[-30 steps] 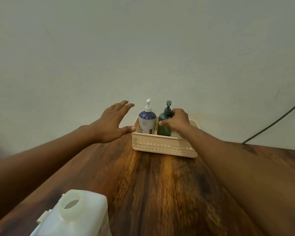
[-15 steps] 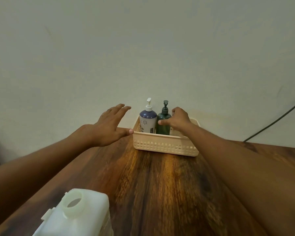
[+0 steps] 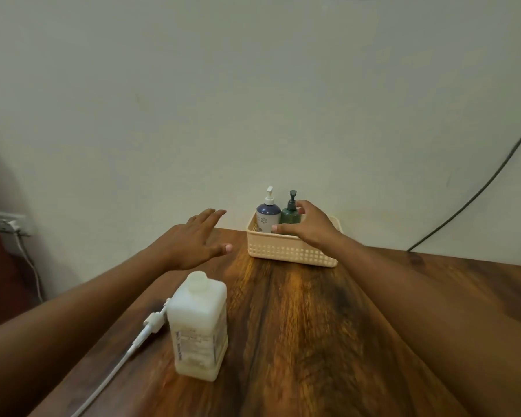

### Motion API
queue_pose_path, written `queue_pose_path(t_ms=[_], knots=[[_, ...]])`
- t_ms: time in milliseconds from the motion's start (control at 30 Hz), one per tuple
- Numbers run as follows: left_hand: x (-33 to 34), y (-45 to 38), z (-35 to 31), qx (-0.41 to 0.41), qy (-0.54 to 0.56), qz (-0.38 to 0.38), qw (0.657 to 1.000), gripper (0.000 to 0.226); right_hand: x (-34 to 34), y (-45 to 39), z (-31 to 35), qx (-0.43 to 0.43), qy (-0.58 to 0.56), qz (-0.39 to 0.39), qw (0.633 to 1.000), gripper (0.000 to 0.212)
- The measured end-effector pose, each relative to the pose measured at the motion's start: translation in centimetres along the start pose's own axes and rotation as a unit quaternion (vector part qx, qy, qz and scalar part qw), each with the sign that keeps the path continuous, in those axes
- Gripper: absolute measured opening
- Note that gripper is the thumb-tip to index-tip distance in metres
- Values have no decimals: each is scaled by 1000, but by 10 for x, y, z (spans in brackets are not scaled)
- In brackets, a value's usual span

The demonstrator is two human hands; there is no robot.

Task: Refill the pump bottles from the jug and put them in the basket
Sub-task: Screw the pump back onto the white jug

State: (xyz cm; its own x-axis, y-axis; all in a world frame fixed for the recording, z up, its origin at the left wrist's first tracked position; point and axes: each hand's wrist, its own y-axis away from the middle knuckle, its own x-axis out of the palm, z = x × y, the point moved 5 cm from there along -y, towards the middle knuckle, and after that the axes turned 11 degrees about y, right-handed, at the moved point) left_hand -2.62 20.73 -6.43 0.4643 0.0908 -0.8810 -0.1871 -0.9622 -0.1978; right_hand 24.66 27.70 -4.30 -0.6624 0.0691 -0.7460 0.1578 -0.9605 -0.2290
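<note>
Pale plaster wall (image 3: 253,100) fills the upper view, with a dark cable (image 3: 475,191) slanting down its right side; below it runs a dark wooden table (image 3: 298,341). Nearest on the table stands the white jug (image 3: 199,326), upright with its mouth uncapped and a white pump tube (image 3: 127,350) lying beside it to the left. At the far edge, against the wall, sits the cream basket (image 3: 289,251), and both pump bottles stand upright inside it: the blue-and-white bottle (image 3: 267,212) on the left, the dark green bottle (image 3: 290,214) just beside it. By that layout the task looks all but done; only capping the jug may remain.

Over the table left of the basket, the left hand (image 3: 196,239) hovers flat with fingers spread, holding nothing. At the basket, the right hand (image 3: 309,225) has thumb and fingers parted around the green bottle; contact cannot be told.

Fill levels in either bottle cannot be judged, since the basket wall and that hand cover their lower halves. Print on the jug label is unreadable.
</note>
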Motion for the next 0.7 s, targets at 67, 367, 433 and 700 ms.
queue_pose_path(t_ms=[67,367,433,700], knots=[[-1,19,1,-6,11,1,1000,105,7,23,8,-1,-33,20,999,112],[-11,83,12,-47,59,11,997,76,56,127,58,-19,-177,160,971,146],[-13,90,15,-59,78,8,995,74,71,144,69,-30,-180,181,966,148],[-10,110,33,-76,78,3,994,72,137,178,90,-48,-244,213,945,152]])
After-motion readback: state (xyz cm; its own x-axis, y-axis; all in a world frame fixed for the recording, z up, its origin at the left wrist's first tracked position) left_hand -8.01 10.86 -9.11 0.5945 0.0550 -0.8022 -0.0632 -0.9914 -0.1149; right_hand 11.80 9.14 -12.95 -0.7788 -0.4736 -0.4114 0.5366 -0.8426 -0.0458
